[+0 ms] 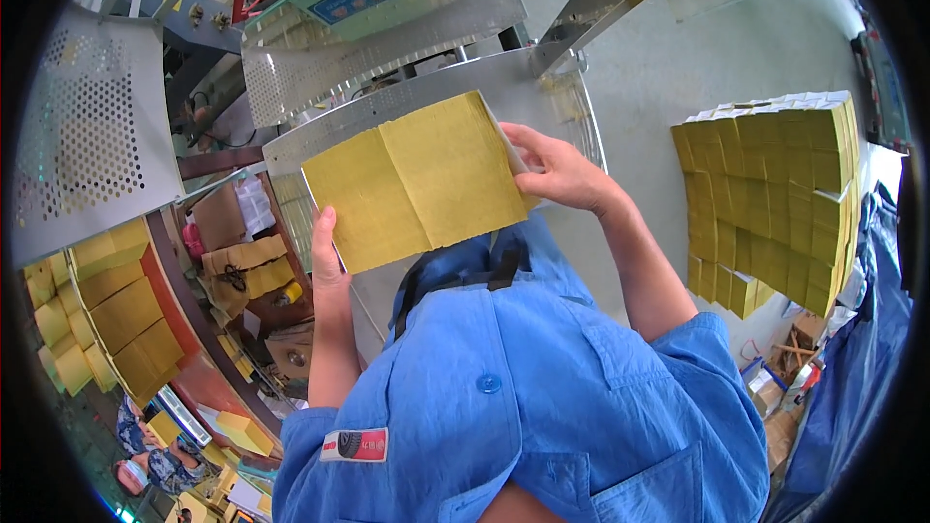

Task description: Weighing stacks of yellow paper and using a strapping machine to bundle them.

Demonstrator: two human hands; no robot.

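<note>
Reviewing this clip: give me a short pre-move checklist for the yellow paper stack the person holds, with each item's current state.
1. Left hand supports the yellow paper stack at its lower left edge: ok.
2. Right hand grips the stack's right edge: ok.
3. Sheets aligned, none slipping out: ok; edges look even.
4. Stack clear of the perforated metal machine table behind it: cannot tell.
5. Large pile of yellow bundles at the right stands apart from both hands: ok.

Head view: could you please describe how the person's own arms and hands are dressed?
Both the left hand and right hand are bare, without gloves. The forearms are uncovered; short blue shirt sleeves end near the elbows.
</note>
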